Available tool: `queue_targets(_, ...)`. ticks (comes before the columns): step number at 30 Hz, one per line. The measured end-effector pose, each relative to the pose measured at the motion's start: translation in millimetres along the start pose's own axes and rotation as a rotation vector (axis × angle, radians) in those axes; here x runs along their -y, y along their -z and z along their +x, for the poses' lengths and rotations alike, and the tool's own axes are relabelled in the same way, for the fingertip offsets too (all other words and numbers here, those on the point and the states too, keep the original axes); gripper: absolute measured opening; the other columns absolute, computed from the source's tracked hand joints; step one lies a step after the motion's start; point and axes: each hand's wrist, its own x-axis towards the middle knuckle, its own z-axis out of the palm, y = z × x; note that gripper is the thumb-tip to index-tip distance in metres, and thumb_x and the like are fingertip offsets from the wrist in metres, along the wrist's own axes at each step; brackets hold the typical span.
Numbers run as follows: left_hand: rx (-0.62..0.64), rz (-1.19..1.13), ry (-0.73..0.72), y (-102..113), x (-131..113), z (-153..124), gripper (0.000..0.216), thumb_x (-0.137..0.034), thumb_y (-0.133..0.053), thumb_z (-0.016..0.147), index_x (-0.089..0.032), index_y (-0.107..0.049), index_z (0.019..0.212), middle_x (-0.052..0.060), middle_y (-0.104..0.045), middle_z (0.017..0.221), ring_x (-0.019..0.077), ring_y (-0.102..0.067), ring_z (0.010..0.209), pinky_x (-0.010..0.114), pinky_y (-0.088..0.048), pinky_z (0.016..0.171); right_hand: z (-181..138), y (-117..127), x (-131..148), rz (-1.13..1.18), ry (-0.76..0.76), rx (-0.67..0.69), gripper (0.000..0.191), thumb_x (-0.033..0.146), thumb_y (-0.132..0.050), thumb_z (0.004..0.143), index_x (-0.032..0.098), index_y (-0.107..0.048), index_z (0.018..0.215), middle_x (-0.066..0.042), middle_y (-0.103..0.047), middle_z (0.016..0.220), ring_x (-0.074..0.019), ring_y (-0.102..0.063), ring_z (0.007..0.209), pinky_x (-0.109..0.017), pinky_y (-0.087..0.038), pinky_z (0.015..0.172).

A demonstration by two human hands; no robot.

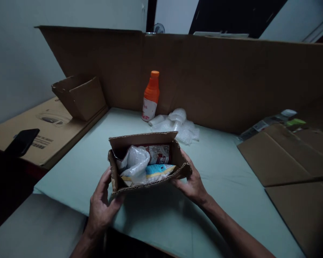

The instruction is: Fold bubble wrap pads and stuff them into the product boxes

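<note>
A small open cardboard box (118, 145) is held above the pale green table (218, 200), tilted toward me. Inside it lie a wad of bubble wrap (134, 161), a red and white packet (159, 153) and a blue and yellow packet (158, 170). My left hand (102, 204) grips the box's left end, thumb on the front wall. My right hand (192, 181) holds the right end, fingers wrapped under its flap.
An orange bottle (151, 96) stands at the back by a tall cardboard wall (231, 71), with loose bubble wrap (177, 125) beside it. Flat cardboard sheets (288, 157) lie right. An empty open box (79, 95) and a black phone (23, 141) sit left.
</note>
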Motion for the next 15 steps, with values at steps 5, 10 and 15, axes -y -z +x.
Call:
queue_targets(5,0.122,0.080,-0.111,19,10,5,0.058,-0.040,-0.072,0.083,-0.026,-0.057,0.137,0.010,-0.058,0.145,0.0295,-0.055,0.132,0.043,-0.046,0.111,11,13,10,0.013,0.012,-0.037,0.088,0.063,-0.064,0.085,0.020,-0.032,0.155,-0.017,-0.041,0.156,-0.0344,-0.041,0.143,-0.052,-0.040,0.115)
queue_targets(10,0.153,0.101,-0.218,20,12,14,0.046,-0.034,-0.068,0.087,-0.028,-0.061,0.132,0.008,-0.060,0.141,0.0260,-0.055,0.132,0.038,-0.049,0.107,55,38,57,-0.077,0.188,-0.165,0.038,0.037,-0.065,0.093,0.027,-0.061,0.130,-0.009,-0.069,0.123,-0.0254,-0.065,0.112,-0.041,-0.052,0.094)
queue_targets(15,0.155,0.155,-0.281,21,12,21,0.044,-0.030,-0.068,0.087,-0.031,-0.061,0.130,0.006,-0.063,0.137,0.0222,-0.059,0.128,0.035,-0.050,0.106,121,22,91,-0.378,0.226,0.503,0.043,0.032,-0.067,0.092,0.019,-0.060,0.133,-0.009,-0.074,0.110,-0.0217,-0.069,0.090,-0.035,-0.052,0.082)
